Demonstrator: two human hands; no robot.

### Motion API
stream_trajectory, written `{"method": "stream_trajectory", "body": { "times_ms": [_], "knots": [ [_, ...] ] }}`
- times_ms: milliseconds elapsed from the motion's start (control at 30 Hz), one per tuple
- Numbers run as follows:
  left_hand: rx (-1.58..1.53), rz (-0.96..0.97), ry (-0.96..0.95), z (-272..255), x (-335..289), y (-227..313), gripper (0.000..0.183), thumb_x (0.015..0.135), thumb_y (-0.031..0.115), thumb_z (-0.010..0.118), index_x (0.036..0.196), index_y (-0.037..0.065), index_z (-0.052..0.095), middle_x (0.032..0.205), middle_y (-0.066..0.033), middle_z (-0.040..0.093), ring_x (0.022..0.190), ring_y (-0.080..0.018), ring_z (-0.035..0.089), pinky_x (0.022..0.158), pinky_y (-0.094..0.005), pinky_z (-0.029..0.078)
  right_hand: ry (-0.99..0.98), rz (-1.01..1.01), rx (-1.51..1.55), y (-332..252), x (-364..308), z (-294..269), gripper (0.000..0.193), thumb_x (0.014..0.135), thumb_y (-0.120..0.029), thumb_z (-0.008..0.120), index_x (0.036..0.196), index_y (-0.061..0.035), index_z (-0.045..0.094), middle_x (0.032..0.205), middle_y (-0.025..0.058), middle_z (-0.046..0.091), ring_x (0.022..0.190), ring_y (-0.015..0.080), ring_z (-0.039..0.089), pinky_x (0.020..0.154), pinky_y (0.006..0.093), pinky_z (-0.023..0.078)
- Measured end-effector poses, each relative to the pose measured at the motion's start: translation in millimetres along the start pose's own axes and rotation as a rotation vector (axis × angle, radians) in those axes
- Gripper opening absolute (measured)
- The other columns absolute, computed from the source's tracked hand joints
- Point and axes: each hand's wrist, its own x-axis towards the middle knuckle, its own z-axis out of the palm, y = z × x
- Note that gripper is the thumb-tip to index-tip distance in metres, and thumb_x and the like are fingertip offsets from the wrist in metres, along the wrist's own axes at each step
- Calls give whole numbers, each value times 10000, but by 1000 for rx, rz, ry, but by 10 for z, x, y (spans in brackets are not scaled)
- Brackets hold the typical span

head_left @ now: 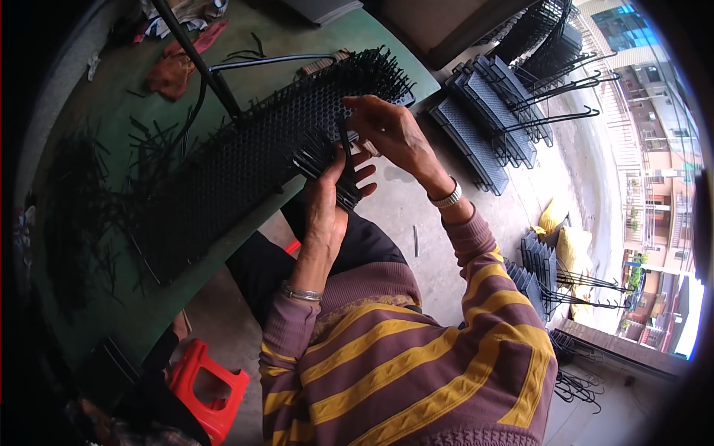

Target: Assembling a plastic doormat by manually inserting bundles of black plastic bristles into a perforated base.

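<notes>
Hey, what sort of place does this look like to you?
Probably a small workshop open to the outdoors: black mesh racks are stacked on the floor, loose black strips lie heaped on a green table, and buildings show outside.

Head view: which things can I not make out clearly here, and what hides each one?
All in the head view:
- Number of thin black strips in the left hand: they overlap, and its fingers cover some.
- Separate pieces in the tangled black heap, far left: deep shadow.
- Full shape of the small red object: black cloth trousers and the left forearm partly cover it.
</notes>
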Motion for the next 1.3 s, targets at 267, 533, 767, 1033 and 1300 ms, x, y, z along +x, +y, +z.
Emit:
{"method": "stream_trajectory", "body": {
  "times_ms": [267,533,767,1033,1300],
  "knots": [
    [59,77,112,-178,126,-71,119,879,202,649,927,93,638,747,-22,629,699,-132,612,635,-304,483,3,195,-86,123,-49,25,221,919,-188,577,1022,0,630,820,63,665,690,107,625,600,251,501],
    [142,64,-17,-333,181,-193,130,853,163,672,896,48,630,687,-51,616,588,-144,586,510,-280,463,-75,189,58,187,-100,54,279,932,-254,589,1012,13,617,813,49,653,679,92,600,586,237,486],
    [216,-5,51,-328,67,-137,185,853,212,669,910,41,624,746,-67,657,664,-144,614,549,-279,462,-55,183,211,121,-91,-87,231,938,-235,579,979,-12,623,790,17,650,651,65,573,565,227,466],
    [108,-44,121,-403,202,-157,109,860,144,651,930,71,608,724,-38,599,632,-142,573,584,-347,519,591,-401,-467,191,249,-257,31,919,-19,532,948,-9,534,733,92,616,637,151,635,569,263,495],
    [68,-11,123,-363,196,-184,121,879,180,651,797,106,603,684,-19,581,594,-120,550,559,-303,493,592,-434,-571,430,498,-192,68,871,-23,552,933,-49,539,730,120,591,613,276,601,551,355,478]
  ]
}}
